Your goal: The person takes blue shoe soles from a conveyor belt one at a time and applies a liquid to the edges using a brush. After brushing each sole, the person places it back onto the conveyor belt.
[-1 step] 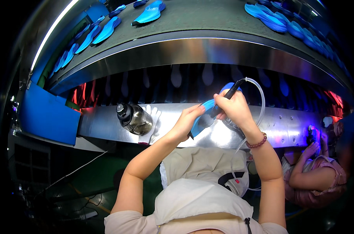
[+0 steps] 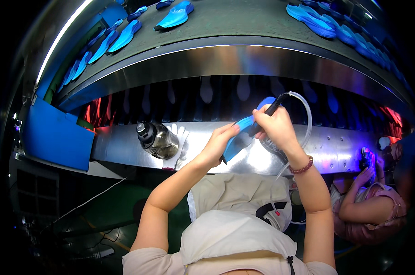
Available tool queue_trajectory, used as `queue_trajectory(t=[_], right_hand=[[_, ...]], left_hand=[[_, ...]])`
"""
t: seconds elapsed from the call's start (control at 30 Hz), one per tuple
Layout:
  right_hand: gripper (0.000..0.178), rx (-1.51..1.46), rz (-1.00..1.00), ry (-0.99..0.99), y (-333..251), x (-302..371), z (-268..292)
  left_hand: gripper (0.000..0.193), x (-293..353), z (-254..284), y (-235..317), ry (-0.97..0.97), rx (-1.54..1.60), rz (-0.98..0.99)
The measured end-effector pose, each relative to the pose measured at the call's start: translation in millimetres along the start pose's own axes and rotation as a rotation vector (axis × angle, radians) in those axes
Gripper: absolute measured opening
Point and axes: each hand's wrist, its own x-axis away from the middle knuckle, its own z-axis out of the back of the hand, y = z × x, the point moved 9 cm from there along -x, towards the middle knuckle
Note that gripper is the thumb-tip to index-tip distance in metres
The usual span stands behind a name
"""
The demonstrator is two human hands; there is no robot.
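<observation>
A blue shoe insole [image 2: 234, 147] slants over the metal bench, tilted, with its lower end toward my body. My left hand [image 2: 220, 143] is closed on its near left edge, thumb on top. My right hand [image 2: 277, 126] grips a black pen-like tool [image 2: 274, 106] over the insole's upper part. From the tool's top end a clear tube [image 2: 307, 110] loops down past my right wrist. The tool's lower tip is hidden by my fingers and the insole's edge, so contact cannot be made out.
A dark-capped clear bottle [image 2: 158, 140] stands on the metal bench [image 2: 120, 149] beside a white glove [image 2: 182, 137]. Above runs a conveyor belt [image 2: 230, 20] carrying blue insoles [image 2: 125, 36]. At the right a co-worker's arm [image 2: 360, 211] reaches to the bench.
My right hand and the pen-like tool have shifted very slightly to the right along the insole. My left hand stays in nearly the same place.
</observation>
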Motion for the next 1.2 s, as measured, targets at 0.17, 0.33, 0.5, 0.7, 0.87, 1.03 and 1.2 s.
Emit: queue_trajectory(t=[0.17, 0.33, 0.5, 0.7, 0.87, 1.03, 1.2], right_hand=[[0.025, -0.118, 0.042, 0.05, 10, -8, 13], [0.021, -0.209, 0.087, 0.282, 19, -17, 61], [0.015, -0.002, 0.419, 0.268, 17, 1, 39], [0.021, 0.465, 0.689, 0.201, -2, 48, 1], [0.02, 0.477, 0.716, 0.016, -13, 62, 0], [0.016, -0.032, 0.426, -0.238, -4, 68, -2], [0.012, -0.134, 0.397, 0.226, -13, 42, 66]], left_hand=[[0.039, 2, 10, -4, 0.023, 0.065, 0.002], [0.039, 14, 8, -1, 0.021, 0.201, 0.018], [0.047, 8, 3, -20, -0.027, 0.387, 0.096], [0.045, 9, 1, -19, -0.083, 0.356, 0.1], [0.051, 8, 12, -16, -0.062, 0.373, 0.101], [0.055, 8, 9, -22, -0.063, 0.532, 0.16], [0.055, 14, -6, -12, -0.163, 0.557, 0.112]])
